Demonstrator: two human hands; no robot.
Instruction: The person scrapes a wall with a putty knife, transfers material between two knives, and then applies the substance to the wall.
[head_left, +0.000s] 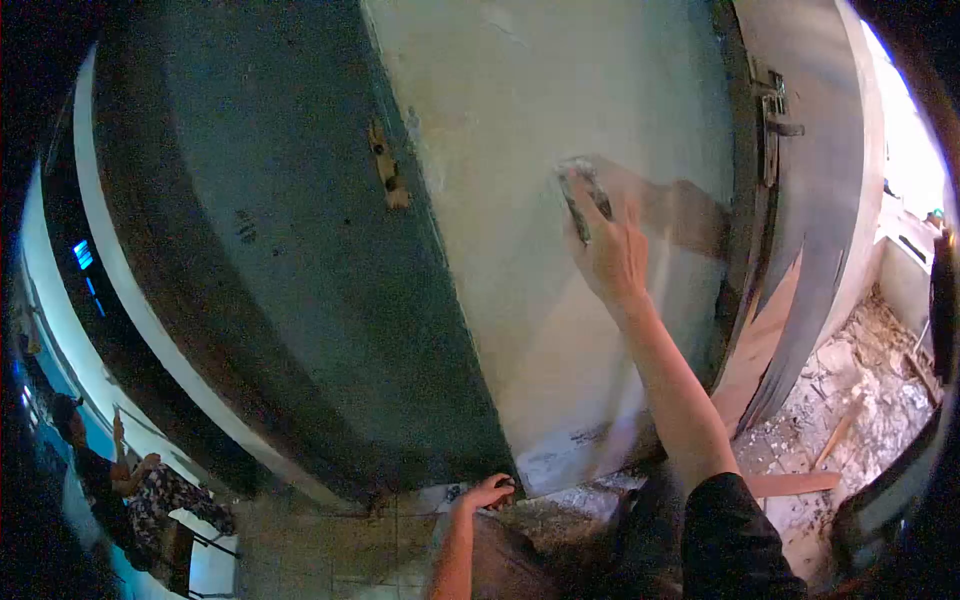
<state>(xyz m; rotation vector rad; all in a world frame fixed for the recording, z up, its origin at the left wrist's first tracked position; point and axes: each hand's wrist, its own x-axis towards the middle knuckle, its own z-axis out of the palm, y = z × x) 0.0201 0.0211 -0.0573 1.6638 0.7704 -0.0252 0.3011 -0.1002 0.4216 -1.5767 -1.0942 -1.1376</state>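
Note:
My right hand [612,245] is raised against a pale wall panel [520,130], its fingers wrapped round a dark, flat block [585,203] pressed to the surface. The hand casts a shadow to its right. Low down, near the bottom corner where the dark green panel [330,260] meets the pale one, is my left hand [488,492]. Its fingers are curled at a small dark item that I cannot make out.
A door handle [785,129] sits on the frame at the right. Rubble [860,390] and a wooden strip [838,437] lie on the floor at the right. Another person [115,480] sits at the far lower left. Floor tiles [330,545] show below.

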